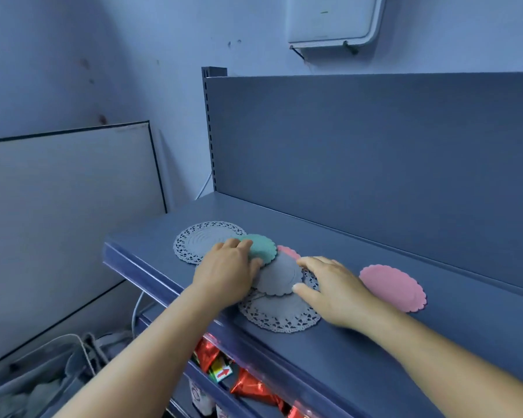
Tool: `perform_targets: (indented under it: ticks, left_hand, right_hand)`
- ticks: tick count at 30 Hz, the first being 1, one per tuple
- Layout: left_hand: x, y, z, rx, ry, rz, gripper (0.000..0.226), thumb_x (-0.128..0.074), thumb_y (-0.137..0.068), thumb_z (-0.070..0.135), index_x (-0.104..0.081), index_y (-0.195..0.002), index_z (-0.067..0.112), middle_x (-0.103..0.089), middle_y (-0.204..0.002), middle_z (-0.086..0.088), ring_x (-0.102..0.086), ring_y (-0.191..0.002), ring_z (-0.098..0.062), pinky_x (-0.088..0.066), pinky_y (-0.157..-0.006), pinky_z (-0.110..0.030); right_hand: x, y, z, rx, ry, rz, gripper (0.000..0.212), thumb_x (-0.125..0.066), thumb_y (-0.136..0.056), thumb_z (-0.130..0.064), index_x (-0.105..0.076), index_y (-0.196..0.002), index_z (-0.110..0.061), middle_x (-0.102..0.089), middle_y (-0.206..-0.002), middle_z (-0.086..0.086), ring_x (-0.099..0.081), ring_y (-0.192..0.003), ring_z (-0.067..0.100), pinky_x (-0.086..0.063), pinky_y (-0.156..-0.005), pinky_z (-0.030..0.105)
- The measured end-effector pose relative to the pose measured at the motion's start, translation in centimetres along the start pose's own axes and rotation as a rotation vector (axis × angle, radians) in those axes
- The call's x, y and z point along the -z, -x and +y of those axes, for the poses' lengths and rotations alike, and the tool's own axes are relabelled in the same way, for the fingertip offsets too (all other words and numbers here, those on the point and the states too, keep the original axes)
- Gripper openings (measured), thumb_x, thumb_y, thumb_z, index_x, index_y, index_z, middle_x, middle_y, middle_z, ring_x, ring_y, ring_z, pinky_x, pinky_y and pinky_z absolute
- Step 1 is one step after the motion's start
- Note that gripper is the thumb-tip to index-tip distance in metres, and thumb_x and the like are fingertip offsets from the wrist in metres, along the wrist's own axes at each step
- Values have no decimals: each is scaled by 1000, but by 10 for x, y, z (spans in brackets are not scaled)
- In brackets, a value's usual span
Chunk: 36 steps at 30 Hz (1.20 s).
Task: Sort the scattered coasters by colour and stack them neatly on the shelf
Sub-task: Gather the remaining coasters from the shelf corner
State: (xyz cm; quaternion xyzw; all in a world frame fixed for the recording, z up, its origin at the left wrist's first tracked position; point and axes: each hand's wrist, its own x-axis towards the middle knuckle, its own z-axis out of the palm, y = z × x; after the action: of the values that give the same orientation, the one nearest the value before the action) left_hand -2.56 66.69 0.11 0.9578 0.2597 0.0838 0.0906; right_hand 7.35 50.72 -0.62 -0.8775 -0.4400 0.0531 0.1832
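Note:
Coasters lie overlapping on the grey shelf (375, 342). A large lacy grey coaster (194, 241) sits at the left, and a teal scalloped coaster (263, 248) overlaps it. My left hand (227, 271) lies flat across both, fingertips on the teal one. A plain grey scalloped coaster (280, 276) lies in the middle over a second lacy grey coaster (280, 313). My right hand (332, 286) rests on the middle grey coaster's right edge with its fingers spread. A pink coaster (288, 251) peeks out behind. Another pink coaster (393, 286) lies alone to the right.
The shelf's upright back panel (375, 152) rises close behind the coasters. Below the shelf's front edge, red foil packets (251, 384) fill a lower tier. A white board (67, 206) leans at the left, above a bin of grey cloth (43, 381).

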Motion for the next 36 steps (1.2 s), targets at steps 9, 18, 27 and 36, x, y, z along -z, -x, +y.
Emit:
perform_targets:
  ticks: [9, 18, 27, 36]
  left_hand:
    - [-7, -28, -13, 73, -33, -56, 67, -41, -91, 56, -28, -146, 20, -46, -136, -9, -39, -126, -29, -33, -105, -38]
    - [1, -25, -11, 121, 82, -41, 71, -63, -78, 57, -44, -131, 14, -40, -123, -6, -42, -116, -25, -39, -93, -33]
    - [10, -6, -3, 145, 216, 81, 64, -71, -78, 35, -40, -132, 20, -42, -124, -5, -38, -118, -24, -37, -88, -32]
    - [27, 49, 30, 0, 569, 213, 19, -60, -88, 21, -52, -106, 20, -58, -81, 4, -56, -69, -19, -48, -61, -31]
  right_hand:
    - [-11, -48, -4, 35, -36, -34, 70, -58, -81, -53, -37, -142, -24, -39, -142, -7, -28, -132, 16, -27, -110, 28]
    - [-2, -47, -10, -99, -151, -19, 63, -70, -76, -34, -46, -133, -25, -47, -128, 0, -51, -117, 19, -43, -96, 28]
    - [3, -15, -1, -166, -428, 53, 28, -62, -83, -20, -63, -110, -25, -66, -109, -4, -60, -102, 15, -50, -89, 34]
    - [23, 65, -2, -220, -648, 295, 17, -56, -87, -14, -65, -94, -27, -73, -89, -4, -65, -85, 25, -50, -83, 19]
